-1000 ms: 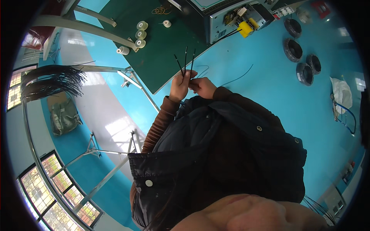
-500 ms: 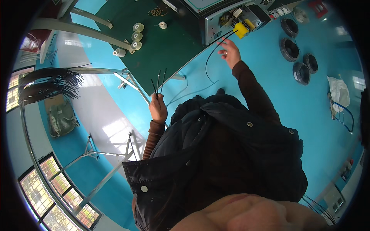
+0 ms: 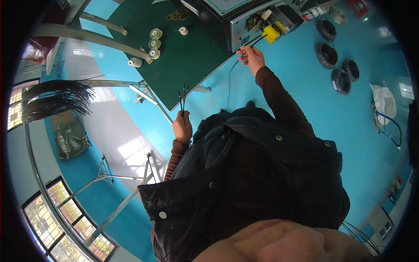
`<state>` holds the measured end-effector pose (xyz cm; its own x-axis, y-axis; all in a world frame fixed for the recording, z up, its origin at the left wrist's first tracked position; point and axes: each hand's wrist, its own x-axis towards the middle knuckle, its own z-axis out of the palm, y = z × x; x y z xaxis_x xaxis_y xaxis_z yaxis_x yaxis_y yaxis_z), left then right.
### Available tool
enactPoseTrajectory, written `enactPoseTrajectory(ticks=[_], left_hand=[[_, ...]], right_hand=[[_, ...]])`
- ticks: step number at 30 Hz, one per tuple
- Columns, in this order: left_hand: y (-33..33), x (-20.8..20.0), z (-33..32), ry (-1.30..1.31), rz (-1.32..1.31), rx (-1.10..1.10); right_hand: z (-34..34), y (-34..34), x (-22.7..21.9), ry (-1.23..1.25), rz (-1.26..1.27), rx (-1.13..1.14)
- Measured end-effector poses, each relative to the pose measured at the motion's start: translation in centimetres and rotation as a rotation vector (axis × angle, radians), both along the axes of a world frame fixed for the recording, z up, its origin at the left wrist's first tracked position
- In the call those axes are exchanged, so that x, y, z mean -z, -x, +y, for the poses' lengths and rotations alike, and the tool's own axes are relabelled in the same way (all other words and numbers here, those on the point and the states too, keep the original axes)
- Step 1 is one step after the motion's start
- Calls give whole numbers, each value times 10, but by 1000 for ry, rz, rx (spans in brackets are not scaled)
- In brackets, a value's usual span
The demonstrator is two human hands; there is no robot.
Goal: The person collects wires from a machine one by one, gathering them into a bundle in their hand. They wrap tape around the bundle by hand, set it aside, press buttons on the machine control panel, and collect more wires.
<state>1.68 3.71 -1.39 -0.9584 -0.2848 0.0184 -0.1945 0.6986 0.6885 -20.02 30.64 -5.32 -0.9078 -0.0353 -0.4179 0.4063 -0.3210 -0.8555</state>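
Note:
My left hand (image 3: 182,127) is closed round a few thin black cables (image 3: 183,98), whose ends stick up past the fingers near the table corner. My right hand (image 3: 253,59) reaches forward, its fingertips pinched on another black cable (image 3: 258,39). This one runs from the yellow part (image 3: 271,34) on the front of a machine (image 3: 238,29) to the fingers. Its loose length hangs below the hand over the blue floor. Exactly how the fingers lie on it is partly hidden.
The green table (image 3: 192,56) carries clear tape rolls (image 3: 154,43), white thread spools (image 3: 183,30) and a yellow coil (image 3: 176,16). A bundle of black cables (image 3: 59,98) hangs over a metal rail at left. Several black cable coils (image 3: 327,55) lie on the floor at right.
My right hand has moved slightly left and closed on the black cable, whose bowed length now hangs straighter. My left hand still grips its cables, which stand closer together.

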Motion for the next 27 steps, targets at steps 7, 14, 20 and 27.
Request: enactPoseTrajectory(ticks=[7, 14, 20, 27], left_hand=[[5, 2, 3, -28, 4, 25], [14, -4, 7, -52, -63, 55], [32, -15, 14, -202, -148, 72], [60, -18, 40, -617, -144, 11]], right_hand=[[-7, -15, 5, -142, 41, -132], [-1, -19, 1, -179, 33, -9], [1, -31, 17, -171, 59, -121], [-35, -103, 11, -261, 220, -520]])
